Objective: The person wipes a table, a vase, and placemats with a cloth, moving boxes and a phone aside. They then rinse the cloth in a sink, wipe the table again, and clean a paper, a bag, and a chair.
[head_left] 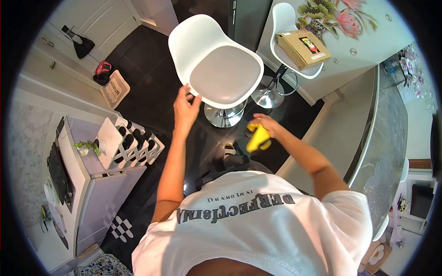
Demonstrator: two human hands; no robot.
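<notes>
In front of me stands a white bar stool (179, 48) with a grey seat pad (226, 73) and a round chrome base (224, 117). My left hand (186, 110) is at the stool's near left edge, fingers apart and fingertips right at the rim of the white shell. A bright yellow cloth (259, 138) hangs from my right hand (268, 124), whose fingers are closed around it. That hand is to the right of the stool, above the dark floor.
A second white stool (283, 16) behind carries a cardboard box (294, 48). The counter (384, 133) runs along my right. To the left, a white lattice bottle rack (108, 142) tops a cabinet; a bath mat (115, 89) lies near the door (108, 27).
</notes>
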